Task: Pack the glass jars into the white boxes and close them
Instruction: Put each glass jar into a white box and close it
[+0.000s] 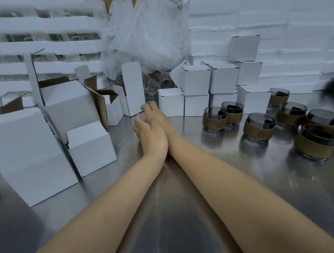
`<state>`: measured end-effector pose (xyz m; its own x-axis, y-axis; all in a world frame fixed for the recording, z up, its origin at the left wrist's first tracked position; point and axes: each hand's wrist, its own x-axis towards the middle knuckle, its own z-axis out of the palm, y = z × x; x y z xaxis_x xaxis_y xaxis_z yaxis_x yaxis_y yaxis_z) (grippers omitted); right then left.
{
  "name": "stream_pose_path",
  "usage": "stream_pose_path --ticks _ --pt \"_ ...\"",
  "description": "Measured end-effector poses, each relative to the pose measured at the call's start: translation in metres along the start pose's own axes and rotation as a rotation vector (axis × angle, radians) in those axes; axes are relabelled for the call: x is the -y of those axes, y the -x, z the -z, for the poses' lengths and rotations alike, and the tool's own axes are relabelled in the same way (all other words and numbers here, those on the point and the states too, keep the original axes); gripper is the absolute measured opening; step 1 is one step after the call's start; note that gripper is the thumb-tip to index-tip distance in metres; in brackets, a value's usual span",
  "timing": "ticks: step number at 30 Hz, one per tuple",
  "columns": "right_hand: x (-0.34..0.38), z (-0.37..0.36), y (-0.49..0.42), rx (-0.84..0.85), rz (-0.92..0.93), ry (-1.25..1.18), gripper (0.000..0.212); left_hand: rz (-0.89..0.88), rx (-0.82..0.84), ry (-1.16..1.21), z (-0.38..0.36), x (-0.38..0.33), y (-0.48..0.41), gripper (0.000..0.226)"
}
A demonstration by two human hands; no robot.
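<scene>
While touching over table, left grip loose, empty; right grip straight-fingered beside clear jar.

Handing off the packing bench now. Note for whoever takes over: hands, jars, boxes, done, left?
Left hand: open, empty.
Right hand: open, reaching toward a clear glass; contact unclear.
Jars: sleeved, loose on the table, right side.
Closed boxes: stacked at the back, contents unseen.
Open boxes: left and centre.
Left to do: box the loose jars, close the flaps.
</scene>
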<state>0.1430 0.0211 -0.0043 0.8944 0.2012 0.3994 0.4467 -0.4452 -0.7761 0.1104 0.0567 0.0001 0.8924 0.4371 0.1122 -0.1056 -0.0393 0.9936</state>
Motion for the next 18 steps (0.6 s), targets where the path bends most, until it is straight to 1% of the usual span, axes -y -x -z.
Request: stream_pose_path --ticks 1,3,4,6,7,11,14,18 --pt "0.002 -0.006 -0.001 -0.043 -0.026 -0.073 0.038 0.002 -0.026 0.029 0.001 0.000 -0.001 0.048" --pt "0.002 -0.016 -0.014 -0.079 -0.041 -0.071 0.051 0.010 -0.084 0.092 0.004 0.001 -0.003 0.044" --pt "0.001 -0.018 -0.026 -0.088 -0.059 0.027 0.057 0.021 -0.108 0.117 0.005 0.000 -0.004 0.042" --pt "-0.004 -0.024 -0.055 -0.081 -0.080 0.329 0.075 0.034 -0.129 0.147 0.005 0.000 -0.005 0.042" --pt "-0.008 -0.027 -0.066 -0.064 -0.081 0.404 0.084 0.035 -0.128 0.155 0.006 0.000 -0.006 0.042" --pt "-0.024 -0.036 -0.092 -0.051 -0.121 0.382 0.108 0.054 -0.109 0.151 0.006 0.001 -0.006 0.049" --pt "-0.026 -0.036 -0.101 -0.069 -0.102 0.360 0.115 0.045 -0.094 0.113 0.006 -0.002 -0.004 0.049" --pt "-0.025 -0.034 -0.106 -0.116 -0.020 0.375 0.113 0.043 -0.062 0.099 0.006 -0.002 -0.002 0.042"
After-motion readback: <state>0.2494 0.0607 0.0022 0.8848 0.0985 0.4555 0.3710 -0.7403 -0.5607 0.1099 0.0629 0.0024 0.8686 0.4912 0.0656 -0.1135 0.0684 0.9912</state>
